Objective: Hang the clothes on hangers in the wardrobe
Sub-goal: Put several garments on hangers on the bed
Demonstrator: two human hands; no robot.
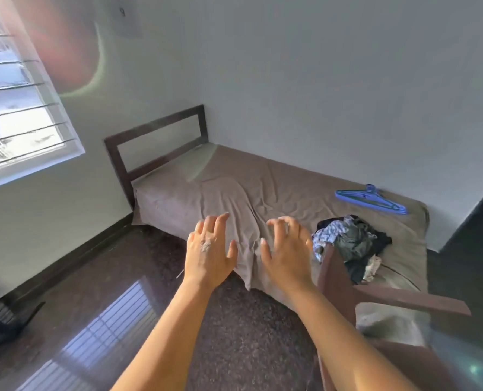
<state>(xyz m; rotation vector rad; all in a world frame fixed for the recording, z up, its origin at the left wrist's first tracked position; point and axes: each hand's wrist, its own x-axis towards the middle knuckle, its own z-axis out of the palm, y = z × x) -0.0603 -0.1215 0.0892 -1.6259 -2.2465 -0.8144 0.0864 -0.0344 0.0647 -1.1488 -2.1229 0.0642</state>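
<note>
On the bed [234,176], right of both hands: clothes pile [350,244], nearest my right hand [287,249]; hangers [371,198] beyond, long axis slanting. Left hand [208,249] farther. Both hands empty, fingers spread.

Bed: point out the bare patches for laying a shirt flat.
The brown-sheeted bed is bare from the dark wooden headboard to the crumpled clothes pile. Crowded at the foot: pile and blue plastic hangers.

The bed [234,176] ahead carries a clothes pile [350,244] right of my right hand [287,249], blue hangers [371,197] beyond.
</note>
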